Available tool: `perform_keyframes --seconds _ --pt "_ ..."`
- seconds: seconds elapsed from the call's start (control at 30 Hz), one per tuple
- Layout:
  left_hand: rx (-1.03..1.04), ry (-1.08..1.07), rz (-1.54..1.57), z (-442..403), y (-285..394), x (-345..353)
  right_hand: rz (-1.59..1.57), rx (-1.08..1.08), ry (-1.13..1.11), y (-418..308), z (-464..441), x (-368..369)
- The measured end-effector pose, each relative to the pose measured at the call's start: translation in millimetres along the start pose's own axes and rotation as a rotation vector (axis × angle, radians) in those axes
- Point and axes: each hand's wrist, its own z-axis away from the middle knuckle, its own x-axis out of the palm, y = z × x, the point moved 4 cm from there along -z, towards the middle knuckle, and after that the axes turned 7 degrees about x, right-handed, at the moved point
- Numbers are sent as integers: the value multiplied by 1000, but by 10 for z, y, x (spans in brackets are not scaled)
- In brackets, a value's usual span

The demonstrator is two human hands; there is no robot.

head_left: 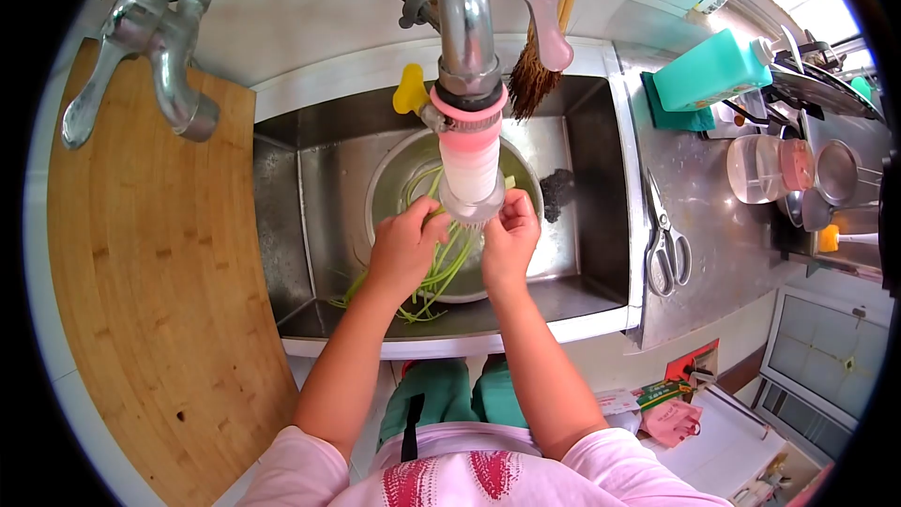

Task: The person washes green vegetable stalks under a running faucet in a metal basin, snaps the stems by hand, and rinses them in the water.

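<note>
Long thin green vegetable stems [439, 274] hang from a round metal basin [377, 190] over its near rim into the sink [324, 178]. My left hand [405, 242] is closed around some of these stems at the basin's left side. My right hand [511, 239] has its fingers curled together above the basin's right half. A pale green bit shows by its fingertips, but what they grip is hidden. Between my hands hangs the pink and white tap nozzle [471, 161], with fine water streams at its mouth. It hides part of the basin.
A wooden board [155, 291] lies left of the sink, under a second tap [155, 47]. Scissors [666, 244] lie on the steel counter at right, near a turquoise bottle [713, 72] and a clear jar [755, 169]. A dark scrubber [557, 195] sits right of the basin.
</note>
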Motion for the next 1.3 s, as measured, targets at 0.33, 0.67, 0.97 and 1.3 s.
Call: perform_keyframes --seconds 0.33,0.67,0.97,1.3 --pt "1 -276 -171 69 -14 61 -134 201 -99 60 50 23" --pt "-11 -124 -213 41 -88 182 -162 176 -187 92 57 44" --pt "109 -21 -246 208 27 243 332 -184 -6 252 -151 -64" --pt "-109 -297 12 66 -85 358 -109 135 -50 -177 -200 -3"
